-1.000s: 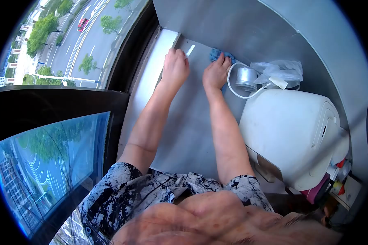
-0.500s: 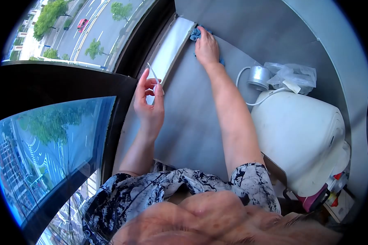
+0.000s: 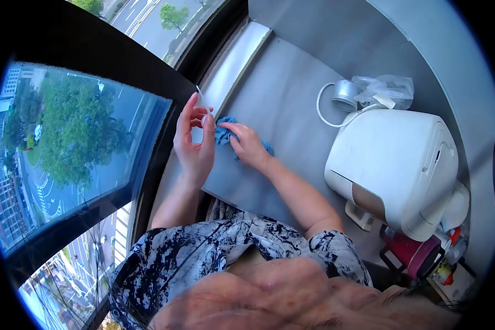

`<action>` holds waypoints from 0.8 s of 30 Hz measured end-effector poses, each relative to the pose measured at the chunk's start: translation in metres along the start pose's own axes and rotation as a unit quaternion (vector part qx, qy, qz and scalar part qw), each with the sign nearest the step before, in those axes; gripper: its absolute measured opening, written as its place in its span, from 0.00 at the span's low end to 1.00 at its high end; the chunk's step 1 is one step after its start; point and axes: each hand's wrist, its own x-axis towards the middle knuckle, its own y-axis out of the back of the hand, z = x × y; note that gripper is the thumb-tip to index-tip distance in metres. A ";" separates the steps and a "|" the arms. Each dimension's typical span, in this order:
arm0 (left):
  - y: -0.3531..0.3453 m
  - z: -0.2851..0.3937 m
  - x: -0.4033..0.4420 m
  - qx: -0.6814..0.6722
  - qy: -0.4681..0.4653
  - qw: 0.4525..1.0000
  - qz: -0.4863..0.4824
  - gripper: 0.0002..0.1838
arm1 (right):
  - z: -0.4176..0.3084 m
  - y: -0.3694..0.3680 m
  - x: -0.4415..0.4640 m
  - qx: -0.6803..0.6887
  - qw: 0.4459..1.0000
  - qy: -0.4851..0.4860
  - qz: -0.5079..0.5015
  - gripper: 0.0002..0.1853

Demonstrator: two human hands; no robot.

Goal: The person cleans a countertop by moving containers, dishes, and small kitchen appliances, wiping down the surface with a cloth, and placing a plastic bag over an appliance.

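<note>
Raised beside the window frame, my left hand holds a thin white strip between thumb and fingers. My right hand presses a crumpled blue cloth against the grey surface, close to the white ledge. Part of the cloth shows on the far side of my right wrist, and the rest is under the hand. The two hands are near each other but apart.
At the right stands a white appliance with a white cord. Behind it are a silver cylinder and a clear plastic bag. A maroon object sits at the lower right. The window frame runs along the left.
My right hand has moved the blue cloth to the far corner, then back toward me along the ledge. My left hand has drawn back and turned up, still with the white strip.
</note>
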 end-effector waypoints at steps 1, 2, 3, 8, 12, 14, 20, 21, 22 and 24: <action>-0.011 -0.017 0.011 -0.019 -0.003 1.000 -0.017 0.26 | 0.013 0.014 0.015 0.143 0.985 -0.100 -0.005 0.20; -0.011 -0.012 0.009 -0.022 0.004 1.000 -0.022 0.26 | 0.006 0.034 0.019 0.296 0.935 -0.193 -0.026 0.20; -0.009 -0.011 0.008 -0.025 -0.003 0.999 -0.024 0.26 | 0.006 0.053 0.025 0.432 0.858 -0.274 -0.046 0.20; -0.005 -0.022 0.000 -0.058 0.003 0.998 -0.033 0.25 | 0.064 0.097 0.041 -0.057 0.977 -0.103 0.178 0.21; -0.007 -0.027 0.000 -0.049 0.016 0.998 -0.047 0.25 | 0.044 0.061 0.025 -0.258 0.951 -0.099 0.140 0.25; -0.006 -0.027 0.001 -0.042 0.013 0.998 -0.046 0.26 | 0.031 0.037 0.017 -0.346 0.928 -0.110 0.085 0.26; -0.009 -0.021 -0.001 -0.020 0.004 0.998 -0.062 0.26 | 0.074 0.062 0.059 -0.429 0.894 -0.070 0.107 0.24; -0.010 -0.021 -0.002 -0.024 0.012 0.998 -0.062 0.26 | 0.085 0.071 0.074 -0.420 0.897 -0.074 0.119 0.24; -0.010 -0.020 -0.004 -0.028 0.022 0.998 -0.061 0.26 | 0.099 0.084 0.093 -0.430 0.888 -0.070 0.144 0.23; -0.009 -0.021 -0.009 -0.038 0.034 0.996 -0.066 0.27 | 0.120 0.102 0.127 -0.439 0.877 -0.073 0.183 0.22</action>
